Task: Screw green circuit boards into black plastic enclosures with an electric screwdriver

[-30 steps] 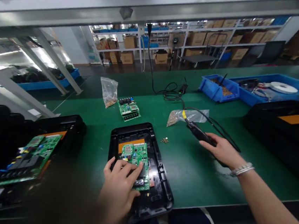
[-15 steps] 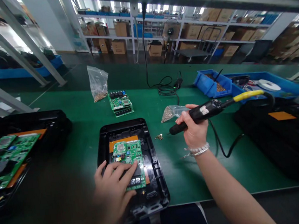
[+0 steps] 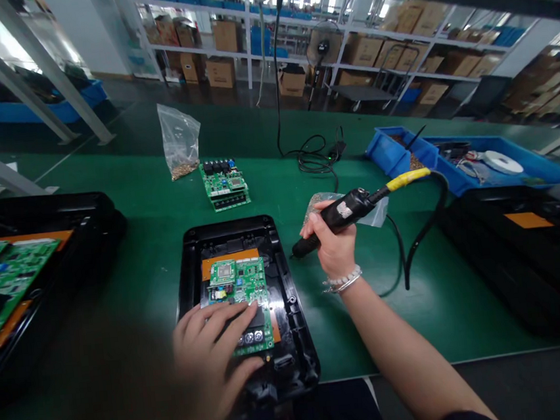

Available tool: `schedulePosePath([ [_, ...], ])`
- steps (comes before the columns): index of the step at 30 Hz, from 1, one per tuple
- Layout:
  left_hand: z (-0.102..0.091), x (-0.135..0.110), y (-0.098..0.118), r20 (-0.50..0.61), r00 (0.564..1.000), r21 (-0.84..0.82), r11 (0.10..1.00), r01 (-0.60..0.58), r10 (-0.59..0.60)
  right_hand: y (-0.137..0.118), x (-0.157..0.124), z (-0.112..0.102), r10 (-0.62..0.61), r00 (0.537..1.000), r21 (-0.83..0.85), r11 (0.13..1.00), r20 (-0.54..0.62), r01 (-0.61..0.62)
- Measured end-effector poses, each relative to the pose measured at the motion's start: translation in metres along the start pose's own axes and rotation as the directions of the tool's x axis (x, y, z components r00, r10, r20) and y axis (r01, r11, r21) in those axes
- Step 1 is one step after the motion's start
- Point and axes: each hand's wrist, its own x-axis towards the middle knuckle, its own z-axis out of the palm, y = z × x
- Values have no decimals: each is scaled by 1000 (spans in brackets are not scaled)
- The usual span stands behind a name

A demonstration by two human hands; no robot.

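Raised off the bench since the earlier view, the right hand is closed around one black electric screwdriver, tip pointing left, just beside the black plastic housing. Under the open left hand lies a green circuit board, seated in that housing. Farther off sit a second board in another housing, a third, loose board, two clear plastic bags, and two blue bins.
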Motion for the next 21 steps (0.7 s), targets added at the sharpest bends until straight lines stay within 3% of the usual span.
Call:
schedulePosePath([
  [7, -2, 0, -2, -28, 996, -177, 981, 83, -89, -9, 5, -2, -60, 998, 3, 998, -20, 60],
  [10, -5, 3, 0, 27, 977, -321, 923, 210, -213, -26, 7, 1, -96, 995, 34, 995, -17, 97],
  [12, -10, 9, 3, 103, 942, -423, 843, 332, -319, -41, 6, 5, -125, 992, 67, 990, -14, 126],
  [14, -16, 17, 6, 219, 887, -542, 705, 458, -407, -58, 3, 10, -143, 990, 113, 983, -4, 143],
  [17, -24, 34, 10, 412, 799, -751, 333, 570, -439, -83, -4, 18, -151, 989, 180, 973, 10, 146],
  [19, -27, 45, 12, 494, 773, -812, 105, 574, -397, -97, -10, 23, -145, 989, 213, 967, 15, 138],
  [21, -28, 55, 15, 518, 774, -828, 13, 560, -364, -109, -16, 28, -130, 991, 256, 959, 23, 120],
])
